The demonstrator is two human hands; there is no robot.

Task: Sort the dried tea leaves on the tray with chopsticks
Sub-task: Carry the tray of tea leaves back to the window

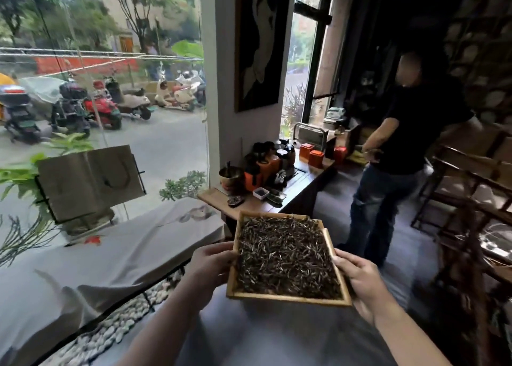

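Crowded tea table (250, 203) ahead; person (399, 155) blocks right.

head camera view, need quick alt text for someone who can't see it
Two hands hold up a shallow wooden tray filled with dried tea leaves, the left hand gripping its left edge and the right hand its right edge. Beyond it stand a tea table crowded with teaware, a large street window and a standing person; no chopsticks show.

Leaf-filled wooden tray (288, 297), held aloft
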